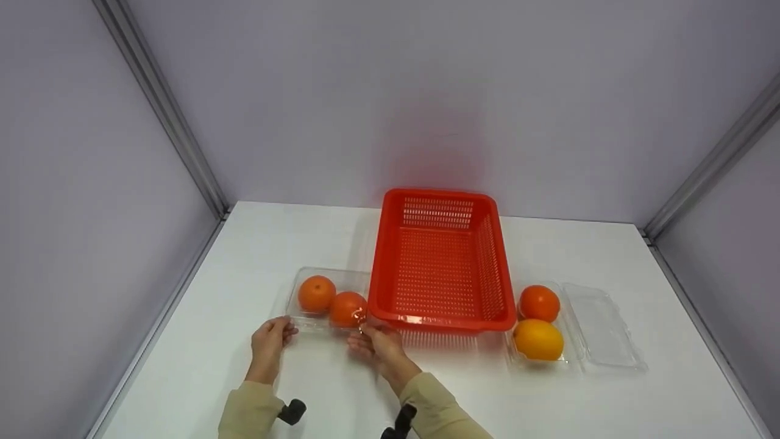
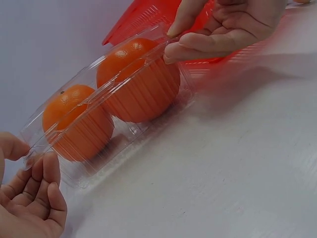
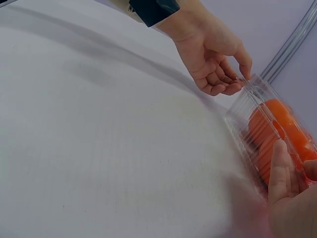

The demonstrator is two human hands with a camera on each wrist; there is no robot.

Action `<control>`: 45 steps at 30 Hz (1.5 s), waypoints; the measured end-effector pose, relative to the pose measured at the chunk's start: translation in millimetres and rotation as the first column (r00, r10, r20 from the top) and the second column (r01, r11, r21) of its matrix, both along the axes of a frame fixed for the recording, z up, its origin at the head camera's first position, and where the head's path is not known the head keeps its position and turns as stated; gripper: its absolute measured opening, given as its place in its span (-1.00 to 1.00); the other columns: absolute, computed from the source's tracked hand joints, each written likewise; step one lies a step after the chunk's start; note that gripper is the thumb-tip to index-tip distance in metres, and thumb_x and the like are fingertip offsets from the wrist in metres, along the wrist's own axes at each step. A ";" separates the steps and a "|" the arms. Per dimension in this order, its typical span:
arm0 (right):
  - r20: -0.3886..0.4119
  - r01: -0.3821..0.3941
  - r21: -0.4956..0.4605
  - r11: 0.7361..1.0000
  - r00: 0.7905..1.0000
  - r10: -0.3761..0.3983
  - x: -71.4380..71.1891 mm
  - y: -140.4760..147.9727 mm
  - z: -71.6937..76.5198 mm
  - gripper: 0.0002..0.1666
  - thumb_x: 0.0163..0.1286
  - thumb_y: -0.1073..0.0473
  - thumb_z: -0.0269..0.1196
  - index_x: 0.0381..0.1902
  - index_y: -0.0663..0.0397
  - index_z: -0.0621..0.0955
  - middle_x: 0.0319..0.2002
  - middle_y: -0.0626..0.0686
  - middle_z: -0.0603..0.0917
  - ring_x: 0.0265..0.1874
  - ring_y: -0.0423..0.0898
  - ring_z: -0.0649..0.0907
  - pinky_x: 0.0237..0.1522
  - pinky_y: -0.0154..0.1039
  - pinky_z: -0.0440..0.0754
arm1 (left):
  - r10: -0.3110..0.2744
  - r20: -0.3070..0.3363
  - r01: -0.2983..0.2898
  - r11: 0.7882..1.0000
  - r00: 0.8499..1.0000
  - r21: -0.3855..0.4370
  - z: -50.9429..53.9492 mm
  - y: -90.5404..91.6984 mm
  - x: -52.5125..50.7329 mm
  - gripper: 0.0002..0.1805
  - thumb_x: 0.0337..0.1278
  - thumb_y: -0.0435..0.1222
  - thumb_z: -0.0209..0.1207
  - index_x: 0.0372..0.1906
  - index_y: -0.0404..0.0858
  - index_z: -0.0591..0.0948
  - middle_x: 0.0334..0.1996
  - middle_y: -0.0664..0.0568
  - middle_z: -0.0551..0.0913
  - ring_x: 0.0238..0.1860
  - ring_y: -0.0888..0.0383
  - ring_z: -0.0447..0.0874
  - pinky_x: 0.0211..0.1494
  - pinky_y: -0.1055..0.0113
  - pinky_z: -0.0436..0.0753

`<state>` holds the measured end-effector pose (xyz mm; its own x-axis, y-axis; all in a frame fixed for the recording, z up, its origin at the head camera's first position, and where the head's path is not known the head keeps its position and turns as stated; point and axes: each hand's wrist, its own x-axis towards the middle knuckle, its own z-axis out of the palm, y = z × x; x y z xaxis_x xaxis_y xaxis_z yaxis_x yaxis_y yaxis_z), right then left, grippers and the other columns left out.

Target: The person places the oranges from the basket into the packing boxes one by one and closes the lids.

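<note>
A clear plastic clamshell box [image 1: 350, 278] with two oranges [image 1: 317, 294] stands left of the red basket. Its clear top appears to lie over the fruit. At the box's near left corner, my left hand [image 1: 268, 344] pinches the rim between thumb and fingers. My right hand [image 1: 385, 352] pinches the same near rim at its right end, beside the basket's corner. In the left wrist view, both thumbs press the rim from above, and one orange [image 2: 141, 84] sits nearer the right hand. The right wrist view shows the box [image 3: 237, 116] partly cut off.
A red perforated basket [image 1: 503, 268] stands at the middle back. To its right, another clear box [image 1: 570, 332] holds an orange [image 1: 539, 303] and a yellow-orange fruit [image 1: 538, 340], its lid [image 1: 606, 329] folded open to the right. White walls enclose the table [image 1: 329, 390].
</note>
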<state>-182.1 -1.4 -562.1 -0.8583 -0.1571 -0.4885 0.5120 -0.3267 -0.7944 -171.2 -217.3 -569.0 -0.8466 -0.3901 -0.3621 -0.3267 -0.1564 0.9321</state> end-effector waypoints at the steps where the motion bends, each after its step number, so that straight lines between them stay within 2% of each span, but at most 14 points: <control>1: -0.003 -0.002 0.000 1.000 1.000 0.002 0.2 0.0 0.1 -0.63 0.42 0.29 0.10 0.13 0.37 0.43 -0.31 0.17 0.77 -0.47 -0.16 0.76 -0.24 -0.22 0.75 | -0.002 -0.001 0.002 1.000 1.000 -0.006 -0.3 0.0 0.0 -0.71 0.34 -0.27 0.02 -0.08 -0.48 0.50 -0.49 0.19 0.60 -0.44 0.40 0.59 -0.29 0.59 0.57; 8: -0.011 -0.015 0.008 1.000 1.000 0.016 -0.1 1.3 0.5 -0.67 0.42 0.29 0.10 0.08 0.37 0.45 -0.36 0.11 0.76 -0.46 -0.16 0.76 -0.24 -0.24 0.75 | 0.006 -0.017 -0.007 0.999 1.000 -0.032 -3.1 0.2 -1.3 -0.70 0.33 -0.31 0.02 -0.05 -0.52 0.49 -0.50 0.19 0.60 -0.47 0.41 0.60 -0.31 0.60 0.57; 18: -0.023 -0.014 0.010 1.000 1.000 0.014 -2.1 3.0 -0.4 -0.66 0.42 0.29 0.09 0.10 0.36 0.45 -0.35 0.12 0.76 -0.43 -0.13 0.77 -0.22 -0.21 0.75 | -0.001 -0.003 0.001 0.999 1.000 -0.033 -1.6 1.8 -2.3 -0.61 0.37 -0.27 0.01 0.07 -0.54 0.45 -0.44 0.15 0.63 -0.44 0.44 0.58 -0.28 0.61 0.57; 28: -0.025 -0.016 -0.014 1.000 1.000 0.016 -0.2 6.2 -1.8 -0.60 0.41 0.24 0.15 0.14 0.32 0.45 -0.22 0.20 0.76 -0.35 -0.09 0.79 -0.15 -0.19 0.74 | 0.007 -0.004 -0.007 1.000 1.000 -0.029 -4.4 5.8 -0.8 -0.59 0.37 -0.22 0.01 0.05 -0.52 0.46 -0.47 0.20 0.60 -0.42 0.43 0.57 -0.26 0.59 0.58; 35: -0.015 0.009 -0.063 0.998 1.000 -0.010 1.8 7.5 -1.6 -0.58 0.39 0.24 0.18 0.13 0.34 0.42 -0.31 0.12 0.78 -0.40 -0.13 0.78 -0.17 -0.20 0.75 | -0.005 0.000 0.005 0.998 1.000 -0.060 -3.6 7.4 0.3 -0.58 0.37 -0.20 0.00 0.06 -0.50 0.46 -0.40 0.17 0.59 -0.42 0.44 0.57 -0.27 0.63 0.56; 45: -0.040 -0.029 -0.054 0.998 0.999 0.026 3.6 16.0 -4.6 -0.52 0.43 0.20 0.14 0.21 0.37 0.42 -0.10 0.30 0.73 -0.27 -0.05 0.79 -0.04 -0.12 0.72 | 0.037 0.001 -0.037 0.995 0.999 -0.094 -1.2 11.3 3.4 -0.51 0.40 -0.18 -0.05 0.19 -0.52 0.39 -0.26 0.05 0.61 -0.41 0.51 0.54 -0.24 0.63 0.55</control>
<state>-178.5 14.6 -566.7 -0.8715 -0.2065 -0.4448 0.4904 -0.3566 -0.7952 -167.8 -206.1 -570.2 -0.8301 -0.4536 -0.3242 -0.3245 -0.0798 0.9425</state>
